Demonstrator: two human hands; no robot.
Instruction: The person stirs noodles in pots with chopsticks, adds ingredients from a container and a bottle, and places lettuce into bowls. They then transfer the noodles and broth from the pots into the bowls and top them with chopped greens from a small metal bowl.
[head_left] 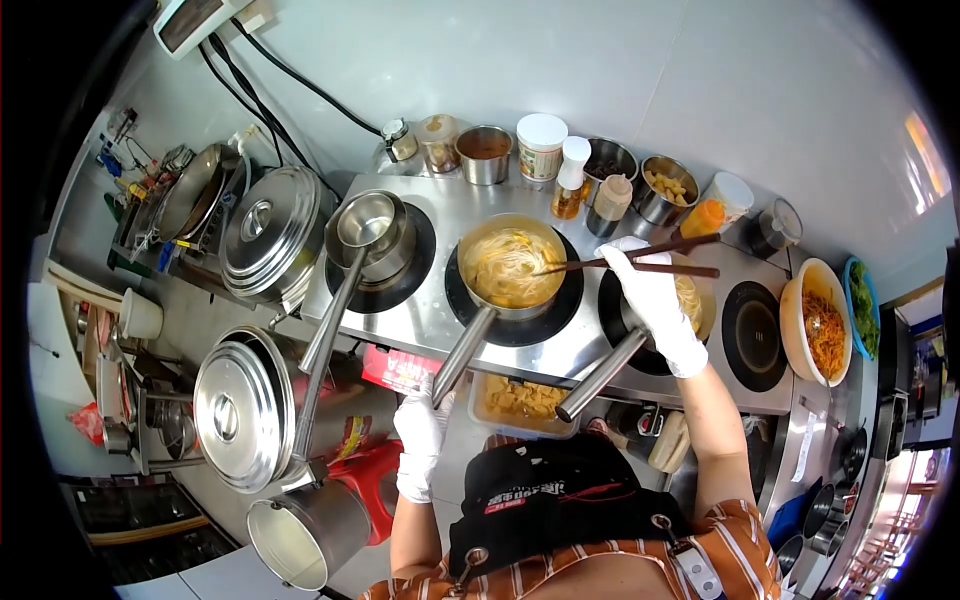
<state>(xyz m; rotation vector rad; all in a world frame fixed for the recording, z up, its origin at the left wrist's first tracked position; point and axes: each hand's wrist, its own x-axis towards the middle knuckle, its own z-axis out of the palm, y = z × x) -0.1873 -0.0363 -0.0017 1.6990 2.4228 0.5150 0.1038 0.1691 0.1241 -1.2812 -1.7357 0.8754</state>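
My right hand (pixel 655 305), in a white glove, is closed around a pair of long brown chopsticks (pixel 630 262). Their tips reach into a saucepan (pixel 556 232) of noodles in broth (pixel 510 262) on the middle burner. Down at the end of that pan's handle (pixel 466 352), my gloved left hand (pixel 422 425) grips it. Beneath my right hand, a second saucepan (pixel 706 300) with noodles is partly covered by the glove and wrist. Its handle (pixel 602 375) points toward me.
At the left stand a pot with a ladle (pixel 366 220) and large lidded pots (pixel 270 225). Along the wall are seasoning bottles (pixel 609 205), a white-lidded tub (pixel 541 145) and metal containers (pixel 484 155). To the right sits a bowl of shredded orange food (pixel 824 325). A bin of yellowish pieces (pixel 520 402) is below the counter.
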